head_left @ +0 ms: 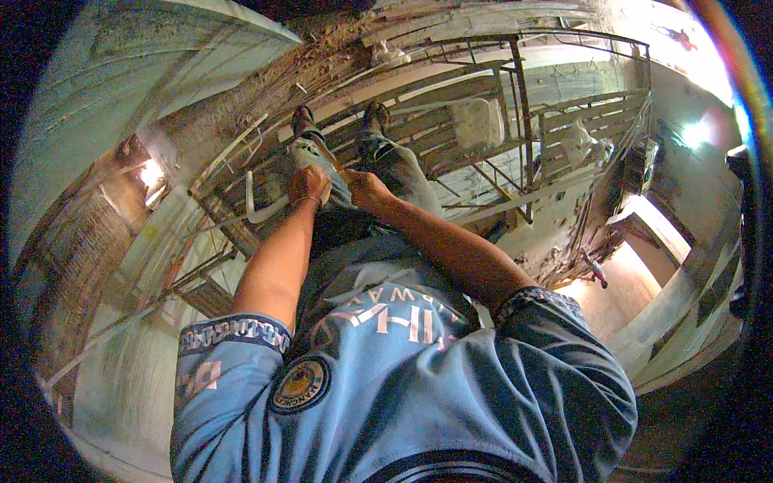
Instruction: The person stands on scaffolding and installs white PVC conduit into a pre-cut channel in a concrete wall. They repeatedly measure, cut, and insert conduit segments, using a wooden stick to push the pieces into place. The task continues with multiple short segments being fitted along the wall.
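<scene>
Head view, so we're looking straight down: both hands are near each other just above the middle of the frame, a bit left. Right hand [368, 191] is closed around a thin tan strip [328, 155] that slants toward the upper left, over the jeans [398, 171]. Left hand [311, 186] is curled up right beside it, bracelet on the wrist, but honestly can't tell if it's gripping anything. Dark metal frame [518, 88] sits upper right, with a whitish plastic container [477, 123] left of its upright.
</scene>
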`<state>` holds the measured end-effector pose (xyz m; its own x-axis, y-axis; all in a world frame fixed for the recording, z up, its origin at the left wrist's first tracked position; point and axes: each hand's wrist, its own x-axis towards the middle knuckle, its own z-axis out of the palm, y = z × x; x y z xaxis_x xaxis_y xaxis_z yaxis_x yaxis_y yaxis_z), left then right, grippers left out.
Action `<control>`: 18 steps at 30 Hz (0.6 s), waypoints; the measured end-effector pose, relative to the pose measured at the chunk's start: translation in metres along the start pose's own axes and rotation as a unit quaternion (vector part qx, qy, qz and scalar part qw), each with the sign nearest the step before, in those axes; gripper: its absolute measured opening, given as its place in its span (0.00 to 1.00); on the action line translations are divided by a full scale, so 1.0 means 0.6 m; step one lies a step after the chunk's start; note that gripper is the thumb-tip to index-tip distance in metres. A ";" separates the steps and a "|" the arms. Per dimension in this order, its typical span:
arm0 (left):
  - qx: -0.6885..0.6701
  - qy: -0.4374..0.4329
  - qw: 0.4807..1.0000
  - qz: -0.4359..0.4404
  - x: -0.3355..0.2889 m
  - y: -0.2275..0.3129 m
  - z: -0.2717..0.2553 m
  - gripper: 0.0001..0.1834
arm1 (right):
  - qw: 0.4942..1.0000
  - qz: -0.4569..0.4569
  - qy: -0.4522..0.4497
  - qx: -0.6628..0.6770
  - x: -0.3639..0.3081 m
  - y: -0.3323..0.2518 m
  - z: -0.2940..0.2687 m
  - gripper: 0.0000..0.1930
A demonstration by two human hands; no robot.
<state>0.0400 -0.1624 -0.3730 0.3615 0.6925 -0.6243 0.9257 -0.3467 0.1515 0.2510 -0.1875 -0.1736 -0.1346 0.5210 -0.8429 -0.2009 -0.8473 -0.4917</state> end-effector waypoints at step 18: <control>0.072 -0.021 0.995 0.071 -0.039 0.081 -0.143 0.14 | 0.995 0.034 0.072 -0.065 -0.039 -0.010 -0.011 0.08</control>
<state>0.0863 -0.1414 -0.2855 0.4804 0.6037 -0.6363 0.8387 -0.5283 0.1320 0.2618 -0.1953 -0.1522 -0.0004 0.4500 -0.8930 -0.0672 -0.8910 -0.4489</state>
